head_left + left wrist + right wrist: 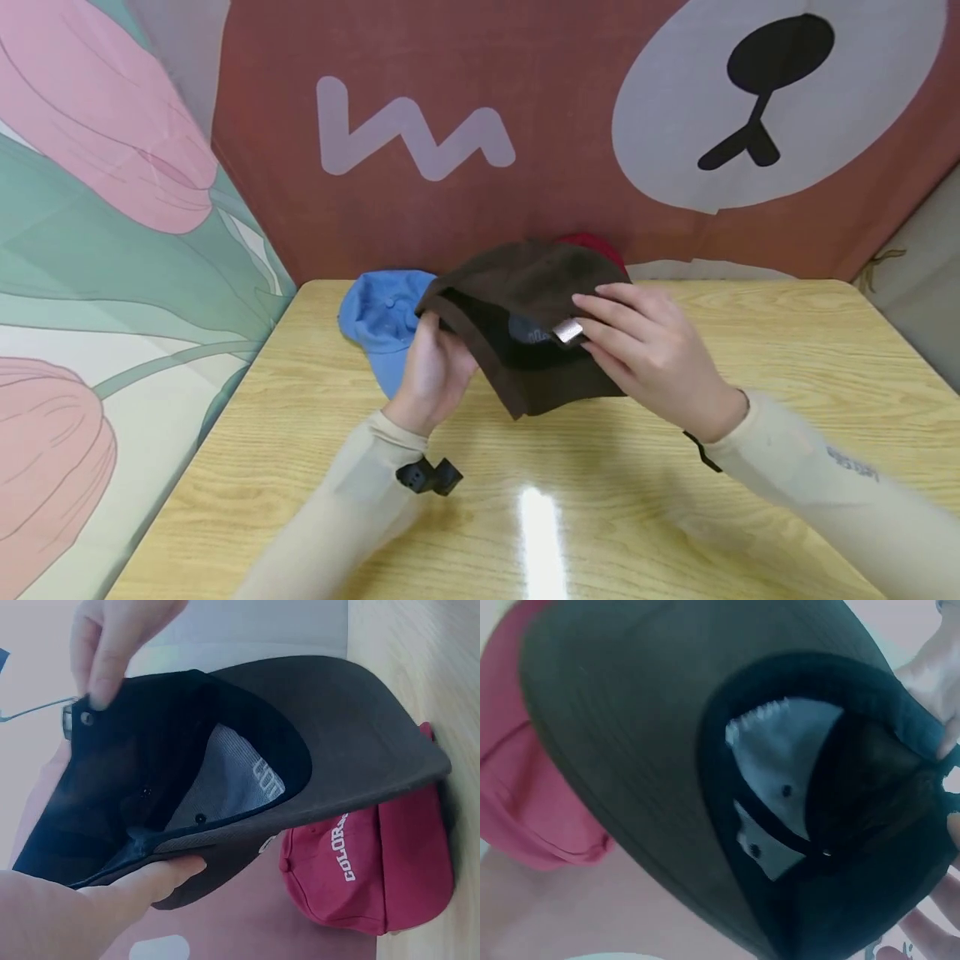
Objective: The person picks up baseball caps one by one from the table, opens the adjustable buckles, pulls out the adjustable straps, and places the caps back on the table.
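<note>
Nearest my head camera, cream long sleeves [810, 475] reached over the pale wood-grain table [247, 467], with a small black device [429, 477] at the left wrist. Working across my feed from the left, I saw a floral cloth [45, 292] with large pink tulips hanging beside the table. A light-blue fabric baseball cap [386, 308] lay on the far left of the tabletop, brim towards my head camera, partly behind the left hand [438, 371]. That hand gripped one side of a dark brown fabric baseball cap [525, 283]; through the left wrist view I saw its thumb lying along the edge. The brown cap was held up between both hands, over the table, its hollow showing a black lining [112, 765] and a grey patch [225, 784] with pale letters, partly hidden. Its curved brown brim [352, 712] pointed towards the tabletop; whether they touched I could not tell. Behind it, a red fabric cap [337, 881] with white lettering sat by the back edge, mostly hidden from my head view. Farthest right, the right hand [645, 346] pinched the brown cap's back edge beside a shiny silver buckle [567, 331]. A reddish-brown cloth [555, 167] with a pale zigzag hung behind everything.
</note>
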`<state>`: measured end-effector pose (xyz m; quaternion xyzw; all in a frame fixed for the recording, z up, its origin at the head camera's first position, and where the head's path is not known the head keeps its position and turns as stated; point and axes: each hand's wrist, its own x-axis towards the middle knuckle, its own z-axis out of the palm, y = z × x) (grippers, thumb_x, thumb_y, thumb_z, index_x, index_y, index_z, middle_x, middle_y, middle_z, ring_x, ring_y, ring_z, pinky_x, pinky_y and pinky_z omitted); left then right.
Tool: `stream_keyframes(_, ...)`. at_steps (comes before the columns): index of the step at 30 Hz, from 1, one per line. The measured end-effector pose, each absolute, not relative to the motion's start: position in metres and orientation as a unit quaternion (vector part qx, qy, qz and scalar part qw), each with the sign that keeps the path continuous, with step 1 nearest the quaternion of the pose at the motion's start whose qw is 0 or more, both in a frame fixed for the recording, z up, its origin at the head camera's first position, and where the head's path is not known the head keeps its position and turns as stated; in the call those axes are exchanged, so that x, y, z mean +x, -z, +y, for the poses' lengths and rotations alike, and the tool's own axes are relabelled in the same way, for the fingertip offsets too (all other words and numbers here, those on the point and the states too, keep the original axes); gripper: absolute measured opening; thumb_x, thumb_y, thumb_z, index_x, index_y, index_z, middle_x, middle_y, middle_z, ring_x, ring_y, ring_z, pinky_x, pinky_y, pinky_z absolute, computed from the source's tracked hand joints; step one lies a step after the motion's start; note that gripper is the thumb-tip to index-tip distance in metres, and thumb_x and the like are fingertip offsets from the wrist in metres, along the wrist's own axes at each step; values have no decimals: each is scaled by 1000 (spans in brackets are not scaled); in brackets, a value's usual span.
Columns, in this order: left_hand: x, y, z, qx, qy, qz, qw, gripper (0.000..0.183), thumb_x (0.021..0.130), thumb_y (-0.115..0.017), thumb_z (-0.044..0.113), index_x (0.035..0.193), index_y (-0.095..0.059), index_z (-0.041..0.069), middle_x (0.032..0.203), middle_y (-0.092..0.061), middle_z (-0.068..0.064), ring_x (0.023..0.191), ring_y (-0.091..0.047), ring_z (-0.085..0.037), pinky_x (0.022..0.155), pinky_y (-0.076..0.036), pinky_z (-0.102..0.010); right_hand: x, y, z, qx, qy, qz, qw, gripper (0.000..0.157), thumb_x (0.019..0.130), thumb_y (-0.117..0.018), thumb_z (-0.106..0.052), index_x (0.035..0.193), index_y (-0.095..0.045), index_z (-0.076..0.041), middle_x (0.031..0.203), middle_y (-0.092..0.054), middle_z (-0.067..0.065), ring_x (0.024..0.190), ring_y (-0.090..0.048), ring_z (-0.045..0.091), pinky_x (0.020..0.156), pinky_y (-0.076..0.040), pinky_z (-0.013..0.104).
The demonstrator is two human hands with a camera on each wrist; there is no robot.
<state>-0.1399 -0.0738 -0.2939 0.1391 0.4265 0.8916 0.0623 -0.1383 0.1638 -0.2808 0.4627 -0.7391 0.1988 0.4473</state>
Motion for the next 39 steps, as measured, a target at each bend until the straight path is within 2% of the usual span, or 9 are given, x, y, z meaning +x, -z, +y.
stream_keyframes(11, -138, 290, -76, 108, -905, 410, 41, 33, 107, -16, 30, 123, -41, 17, 144, -31, -8, 125, -40, -21, 104, -32, -45, -137, 303, 179, 424, -233, -755, 442, 37, 102, -52, -24, 109, -68, 8, 123, -62, 24, 116, -55, 41, 109, -34, 35)
stream_keyframes(17, -134, 288, -81, 96, -906, 411, 36, 33, 106, -16, 33, 119, -43, 18, 146, -30, -10, 127, -40, -24, 104, -32, -47, -139, 320, 193, 348, -272, -789, 427, 61, 100, -51, -40, 126, -50, 16, 134, -49, 30, 120, -47, 46, 111, -30, 32)
stream_keyframes(19, -133, 288, -82, 95, -906, 410, 37, 34, 106, -15, 33, 118, -43, 18, 145, -30, -11, 125, -42, -24, 103, -33, -48, -138, 326, 198, 314, -287, -814, 395, 69, 98, -50, -44, 132, -44, 16, 136, -46, 31, 119, -47, 46, 109, -32, 30)
stream_keyframes(23, -132, 287, -82, 96, -905, 413, 37, 36, 105, -14, 34, 117, -45, 20, 144, -32, -9, 121, -45, -22, 100, -34, -47, -134, 337, 206, 243, -336, -861, 295, 65, 91, -69, -16, 139, -36, 12, 136, -44, 29, 111, -51, 42, 92, -43, 37)
stream_keyframes(26, -132, 285, -82, 99, -908, 405, 33, 38, 106, -15, 34, 111, -50, 21, 136, -40, -5, 117, -47, -19, 98, -36, -45, -134, 343, 208, 198, -379, -878, 216, 70, 83, -74, 3, 141, -35, 10, 132, -47, 27, 108, -54, 41, 83, -46, 37)
stream_keyframes(29, -133, 282, -81, 111, -911, 395, 37, 41, 106, -15, 34, 104, -55, 22, 124, -48, -1, 112, -49, -16, 96, -37, -44, -135, 348, 209, 172, -410, -879, 172, 61, 87, -71, 0, 138, -38, 8, 123, -52, 24, 104, -57, 37, 83, -48, 24)
stream_keyframes(33, -135, 277, -79, 133, -913, 382, 50, 44, 106, -16, 35, 100, -58, 22, 118, -52, 1, 110, -51, -16, 94, -40, -44, -139, 352, 211, 155, -437, -874, 145, 45, 91, -68, -6, 129, -45, 4, 113, -57, 16, 97, -59, 11, 79, -44, 8)
stream_keyframes(36, -136, 274, -77, 142, -914, 375, 54, 45, 106, -15, 37, 100, -58, 23, 118, -53, 1, 110, -50, -17, 91, -41, -46, -141, 354, 211, 147, -469, -862, 123, 41, 93, -66, -8, 128, -46, 2, 115, -57, 15, 92, -55, -2, 77, -46, 10)
stream_keyframes(39, -136, 272, -76, 142, -917, 368, 64, 46, 105, -15, 37, 101, -58, 22, 116, -53, 1, 111, -48, -18, 92, -38, -49, -143, 356, 212, 140, -503, -848, 93, 40, 95, -64, -10, 128, -45, 1, 115, -55, 13, 90, -56, -1, 76, -49, 14)
